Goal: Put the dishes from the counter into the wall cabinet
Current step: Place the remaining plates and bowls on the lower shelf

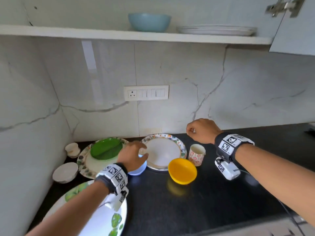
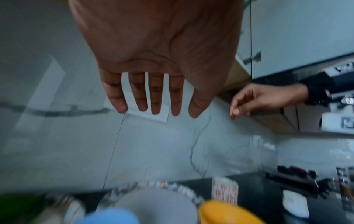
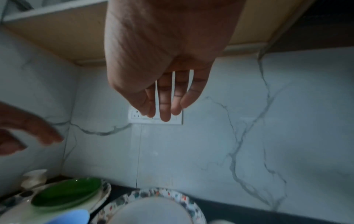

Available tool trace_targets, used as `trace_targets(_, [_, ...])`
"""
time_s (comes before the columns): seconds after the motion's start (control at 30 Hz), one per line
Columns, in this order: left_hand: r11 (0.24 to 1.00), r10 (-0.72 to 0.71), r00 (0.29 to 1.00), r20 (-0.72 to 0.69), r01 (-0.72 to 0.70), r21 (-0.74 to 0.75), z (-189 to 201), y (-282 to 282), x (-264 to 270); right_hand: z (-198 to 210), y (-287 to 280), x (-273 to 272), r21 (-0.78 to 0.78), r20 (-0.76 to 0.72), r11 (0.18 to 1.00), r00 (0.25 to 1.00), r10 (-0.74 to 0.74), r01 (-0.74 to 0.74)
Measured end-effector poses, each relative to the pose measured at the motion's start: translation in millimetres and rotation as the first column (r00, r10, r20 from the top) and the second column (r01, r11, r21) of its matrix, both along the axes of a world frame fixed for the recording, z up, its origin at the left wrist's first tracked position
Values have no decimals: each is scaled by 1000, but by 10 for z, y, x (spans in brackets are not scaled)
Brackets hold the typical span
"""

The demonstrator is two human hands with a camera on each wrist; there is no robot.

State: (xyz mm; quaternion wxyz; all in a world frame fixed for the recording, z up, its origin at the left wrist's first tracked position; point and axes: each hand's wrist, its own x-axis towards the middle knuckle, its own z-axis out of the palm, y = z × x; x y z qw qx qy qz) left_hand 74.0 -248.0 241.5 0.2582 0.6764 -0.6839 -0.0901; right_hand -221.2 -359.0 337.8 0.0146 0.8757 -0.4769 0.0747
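1. Head view: dishes sit on the black counter point(image 1: 196, 210), w/ the left hand point(image 1: 132, 155) hovering over a small blue bowl point(image 1: 138, 170), fingers straight and spread, holding nothing.
2. Right hand point(image 1: 202, 131) is raised above the counter's back edge, fingers loosely curled, empty.
3. Just right of the blue bowl: patterned-rim plate point(image 1: 164, 151), then yellow bowl point(image 1: 182, 171) touching its front edge, and floral cup point(image 1: 196, 155) upright beside both.
4. Left of the blue bowl: green leaf dish point(image 1: 106, 149) lying on another patterned plate point(image 1: 85, 165); two small white bowls point(image 1: 65, 172) near the corner.
5. Nearest: big plate w/ green print point(image 1: 105, 220) under the left forearm.
6. Wall cabinet shelf point(image 1: 102, 34) above holds a light-blue bowl point(image 1: 149, 22) and a stack of white plates point(image 1: 216, 30); door open at right.
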Motion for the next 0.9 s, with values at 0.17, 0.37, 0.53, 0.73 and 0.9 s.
trace_targets(0.17, [961, 41, 996, 78, -60, 269, -745, 116, -181, -554, -297, -245, 105, -26, 994, 1000, 3, -1])
trace_targets(0.37, [897, 77, 991, 105, -115, 426, -1211, 55, -422, -1073, -853, -367, 201, -20, 979, 999, 27, -23])
trace_targets(0.53, [842, 154, 976, 151, -209, 497, -1350, -71, -600, -1358, -1373, -357, 257, -48, 966, 997, 53, -39])
trace_targets(0.73, [773, 225, 949, 220, -312, 553, -1443, -162, -679, -1588, -1932, -237, 365, -126, 930, 987, 99, -46])
trace_targets(0.9, [724, 293, 939, 180, -341, 600, -1528, -182, -718, -1752, -2303, -142, 506, -175, 857, 963, 206, -92])
